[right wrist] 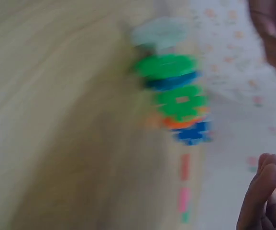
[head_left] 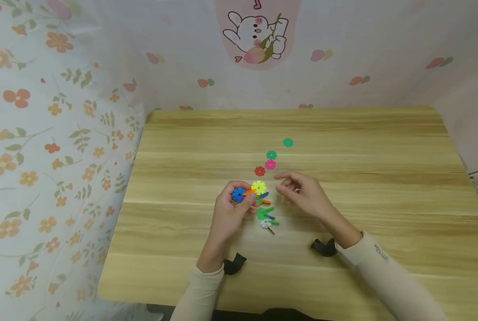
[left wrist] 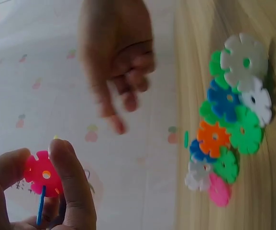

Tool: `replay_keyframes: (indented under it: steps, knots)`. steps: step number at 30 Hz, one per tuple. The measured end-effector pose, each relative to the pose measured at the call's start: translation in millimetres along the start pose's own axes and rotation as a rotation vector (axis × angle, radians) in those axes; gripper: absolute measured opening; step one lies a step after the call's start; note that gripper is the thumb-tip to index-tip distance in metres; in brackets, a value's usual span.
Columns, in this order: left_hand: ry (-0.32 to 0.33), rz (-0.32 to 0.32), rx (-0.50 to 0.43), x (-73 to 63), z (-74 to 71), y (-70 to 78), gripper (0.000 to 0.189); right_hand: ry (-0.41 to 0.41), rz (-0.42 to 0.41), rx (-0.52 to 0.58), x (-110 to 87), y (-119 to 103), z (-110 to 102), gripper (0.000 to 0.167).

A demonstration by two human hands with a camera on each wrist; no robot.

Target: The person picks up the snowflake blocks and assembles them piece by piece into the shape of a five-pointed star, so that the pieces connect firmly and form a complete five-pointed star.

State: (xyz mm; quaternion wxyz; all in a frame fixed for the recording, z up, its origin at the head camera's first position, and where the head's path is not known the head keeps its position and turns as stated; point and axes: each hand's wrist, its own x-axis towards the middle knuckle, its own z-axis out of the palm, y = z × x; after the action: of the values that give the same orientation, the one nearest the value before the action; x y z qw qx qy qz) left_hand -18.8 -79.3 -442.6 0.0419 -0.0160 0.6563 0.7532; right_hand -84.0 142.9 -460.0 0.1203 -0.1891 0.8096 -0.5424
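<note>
The left hand [head_left: 230, 208] pinches joined discs [head_left: 238, 195] between its fingers; the right hand [head_left: 306, 195], fingers loosely bent, hovers nearby. Other discs [head_left: 262, 214] lie between on the table [head_left: 175, 232].

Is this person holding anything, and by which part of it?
The left hand pinches a cluster of joined flower-shaped discs, seemingly by the rim of its pink disc. The right hand appears to hold nothing.

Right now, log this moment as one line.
left hand: pinches slotted discs | right hand: no disc visible | table: red disc, pink disc, green discs lying flat
</note>
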Motion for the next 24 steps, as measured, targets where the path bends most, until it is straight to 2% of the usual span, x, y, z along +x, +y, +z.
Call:
replay_keyframes:
  steps: [4, 10, 17, 24]
  knots:
    - [0.024, -0.005, -0.014, -0.2, -7.4, 4.0, 0.027, -0.087, 0.081, -0.150, 14.2, 19.6, 4.9, 0.027]
    - [0.046, -0.020, -0.016, -0.9, -12.4, 6.0, 0.026, -0.140, 0.144, -0.243, 33.1, 30.0, 16.1, 0.023]
    - [0.046, -0.031, 0.005, -0.9, -12.9, 3.5, 0.023, -0.198, 0.091, -0.326, 59.4, 35.2, 28.2, 0.021]
    - [0.050, -0.055, 0.020, -1.1, -12.3, 3.7, 0.026, -0.215, 0.049, -0.318, 63.3, 34.2, 33.3, 0.012]
